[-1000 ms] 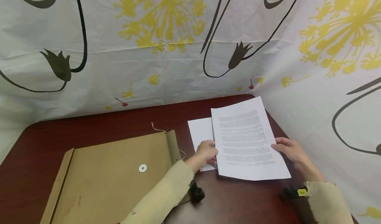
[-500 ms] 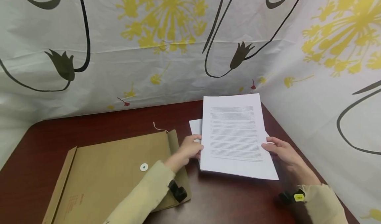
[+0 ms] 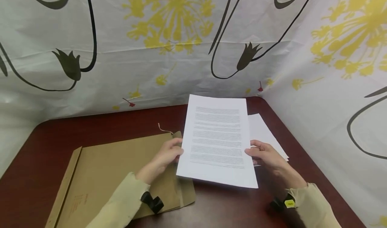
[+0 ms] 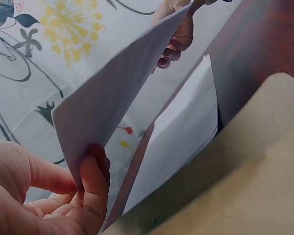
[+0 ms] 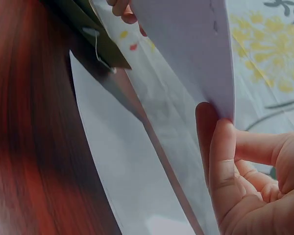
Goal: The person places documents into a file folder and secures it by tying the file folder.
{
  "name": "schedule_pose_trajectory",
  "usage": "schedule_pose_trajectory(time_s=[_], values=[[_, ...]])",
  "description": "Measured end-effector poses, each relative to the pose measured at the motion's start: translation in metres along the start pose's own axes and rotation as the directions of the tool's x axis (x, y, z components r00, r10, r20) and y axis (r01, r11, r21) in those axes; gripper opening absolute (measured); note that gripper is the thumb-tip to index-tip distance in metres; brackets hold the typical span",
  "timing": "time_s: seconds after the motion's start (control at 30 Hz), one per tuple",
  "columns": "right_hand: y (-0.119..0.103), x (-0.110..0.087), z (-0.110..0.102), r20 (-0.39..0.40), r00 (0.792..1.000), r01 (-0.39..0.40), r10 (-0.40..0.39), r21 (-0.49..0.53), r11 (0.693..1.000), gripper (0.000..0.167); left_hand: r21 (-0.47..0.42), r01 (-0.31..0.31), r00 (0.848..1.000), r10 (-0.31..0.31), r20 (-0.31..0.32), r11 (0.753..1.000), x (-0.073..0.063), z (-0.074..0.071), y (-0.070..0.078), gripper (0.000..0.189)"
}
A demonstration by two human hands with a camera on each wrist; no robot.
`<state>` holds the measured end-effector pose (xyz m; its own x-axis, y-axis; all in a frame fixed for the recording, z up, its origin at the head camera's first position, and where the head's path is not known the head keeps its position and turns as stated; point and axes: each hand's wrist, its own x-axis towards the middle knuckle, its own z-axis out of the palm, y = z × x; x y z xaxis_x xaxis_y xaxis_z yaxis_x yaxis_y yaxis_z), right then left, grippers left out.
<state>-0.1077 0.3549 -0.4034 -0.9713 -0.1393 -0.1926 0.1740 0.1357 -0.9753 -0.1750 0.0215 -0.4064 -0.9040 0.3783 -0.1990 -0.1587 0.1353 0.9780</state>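
A printed sheet of paper [image 3: 216,134], perhaps with more sheets behind it, is held up off the table between both hands. My left hand [image 3: 164,157] pinches its left edge, thumb in front and fingers behind, as the left wrist view shows. On the opposite edge, my right hand [image 3: 269,157] pinches in the same way. Beneath and to the right lie white papers [image 3: 266,134], partly hidden by the held sheet. A brown document envelope [image 3: 121,167] lies flat on the left, under my left forearm; its flap [image 3: 185,191] faces the papers.
The dark red wooden table [image 3: 229,211] carries everything. A pale string [image 3: 164,129] sticks out from the envelope's upper right corner. Behind the table and along its right side hangs a white patterned cloth [image 3: 151,76]. Black straps with small devices circle both wrists.
Both hands have carried the printed paper leftward from above the white papers toward the envelope's flap. More of the papers on the right now shows. The envelope stays on the table.
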Motion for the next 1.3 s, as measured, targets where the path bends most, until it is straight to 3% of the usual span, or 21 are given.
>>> schedule_pose_trajectory(time_s=[0.3, 0.63, 0.8, 1.1, 1.3], values=[[-0.008, 0.017, 0.027, 0.065, 0.998, 0.02, -0.019, -0.019, 1.0, 0.038, -0.022, -0.026, 0.999, 0.027, 0.045, 0.999, -0.028, -0.034, -0.008, 0.04], [-0.017, 0.032, 0.048, 0.107, 0.994, 0.014, -0.012, -0.023, 1.0, 0.04, -0.062, -0.008, 0.996, 0.014, 0.09, 0.998, -0.055, -0.051, -0.018, 0.031], [-0.018, 0.033, 0.058, 0.139, 0.99, 0.006, -0.006, -0.001, 1.0, 0.039, -0.046, -0.002, 0.999, 0.005, 0.052, 0.999, -0.06, -0.061, -0.02, 0.033], [-0.011, 0.027, 0.074, 0.248, 0.969, -0.027, 0.016, 0.041, 0.999, 0.043, 0.033, 0.011, 0.999, -0.013, 0.045, 0.999, -0.058, -0.082, -0.023, 0.04], [-0.01, 0.025, 0.077, 0.237, 0.971, -0.037, 0.026, 0.044, 0.998, 0.044, 0.043, 0.018, 0.999, -0.019, 0.039, 0.999, -0.058, -0.085, -0.02, 0.04]])
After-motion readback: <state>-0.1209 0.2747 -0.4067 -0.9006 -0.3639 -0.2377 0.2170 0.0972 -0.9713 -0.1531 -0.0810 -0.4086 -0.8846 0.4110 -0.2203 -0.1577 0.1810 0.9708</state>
